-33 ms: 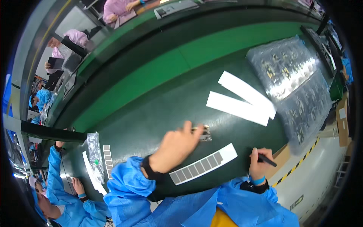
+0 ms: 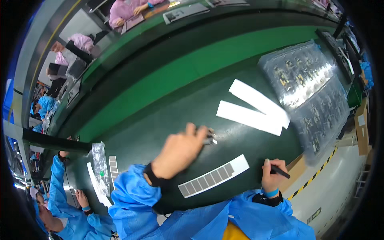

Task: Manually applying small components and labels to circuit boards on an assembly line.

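Observation:
My left hand [image 2: 178, 154] reaches over the dark green tabletop, its fingertips closed on a small shiny metal part [image 2: 210, 138] that they partly cover. The fingers are slightly blurred. Nearer to me lies a white strip [image 2: 241, 163] with a row of grey squares on it. At the right, close to the table's front edge, my right hand [image 2: 271, 176] is closed round a black pen-like tool [image 2: 281, 172], held clear of the strip.
Two blank white strips [image 2: 250, 118] overlap beyond my hands. Clear plastic trays [image 2: 316, 104] holding small parts stand at the right. To the left lie another grey-squared strip [image 2: 113, 166] and a clear plastic bag [image 2: 100, 166], near a co-worker's hand [image 2: 82, 199].
My left hand has moved a little to the left, and the small metal part has shifted left with it. My right hand keeps hold of the black tool in nearly the same place.

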